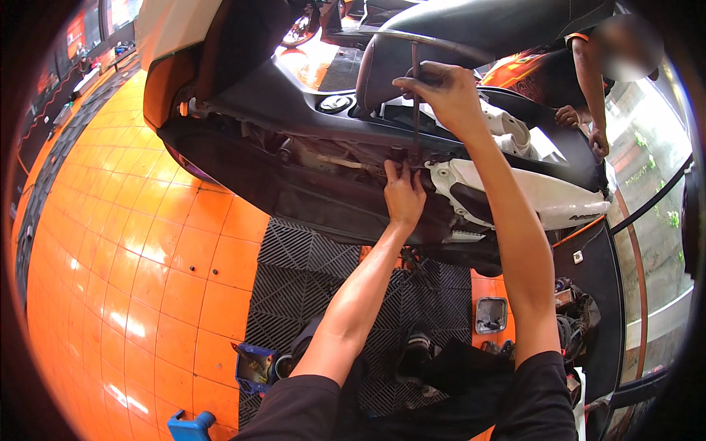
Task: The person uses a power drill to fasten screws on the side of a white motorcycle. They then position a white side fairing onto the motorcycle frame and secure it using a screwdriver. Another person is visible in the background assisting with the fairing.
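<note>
A scooter stands across the view, its lower side uncovered so that wiring and inner parts show. My right hand is closed round the upright shaft of a T-handle wrench, just under its crossbar. The wrench's lower end goes down into the uncovered side, beside the front of a white side panel. There my left hand reaches up with bent fingers, close to the wrench's tip. Its fingertips are against a small dark part that I cannot make out. The black seat is behind my right hand.
Another person's hands are at the scooter's rear. Black floor mats lie below, with a metal tray, a blue tool box and a blue object nearby. Two small dark pieces lie on the orange tiles.
</note>
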Available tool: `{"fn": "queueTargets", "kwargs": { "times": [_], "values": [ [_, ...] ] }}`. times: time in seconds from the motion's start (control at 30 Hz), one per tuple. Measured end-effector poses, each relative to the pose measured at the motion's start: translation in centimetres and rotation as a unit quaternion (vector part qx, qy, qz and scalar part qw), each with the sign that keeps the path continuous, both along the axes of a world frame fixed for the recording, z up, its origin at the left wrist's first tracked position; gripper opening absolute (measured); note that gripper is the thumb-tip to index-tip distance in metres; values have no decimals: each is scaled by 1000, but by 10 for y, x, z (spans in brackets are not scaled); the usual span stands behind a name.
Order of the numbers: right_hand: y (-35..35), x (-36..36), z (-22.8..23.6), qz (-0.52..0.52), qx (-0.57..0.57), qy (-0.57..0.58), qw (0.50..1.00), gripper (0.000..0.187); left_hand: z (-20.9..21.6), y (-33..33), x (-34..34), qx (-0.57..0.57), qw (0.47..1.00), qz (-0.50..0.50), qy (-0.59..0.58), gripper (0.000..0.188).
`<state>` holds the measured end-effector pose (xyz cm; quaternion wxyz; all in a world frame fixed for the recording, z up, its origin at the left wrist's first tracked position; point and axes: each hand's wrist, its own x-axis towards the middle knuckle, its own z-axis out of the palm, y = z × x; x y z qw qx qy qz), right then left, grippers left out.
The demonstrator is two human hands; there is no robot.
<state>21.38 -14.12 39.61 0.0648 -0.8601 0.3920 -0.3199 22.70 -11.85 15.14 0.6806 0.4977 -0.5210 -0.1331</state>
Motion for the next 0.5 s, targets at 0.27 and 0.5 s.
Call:
{"fn": "queueTargets", "kwargs": {
  "times": [0.27,0.5],
  "values": [
    [-12,4,-26,89,132,-115,981,28,7,3,-3,-4,1000,-2,31,29],
    [-1,3,-5,0,18,5,1000,34,0,1,0,-16,999,29,-8,32]
  ]
}}
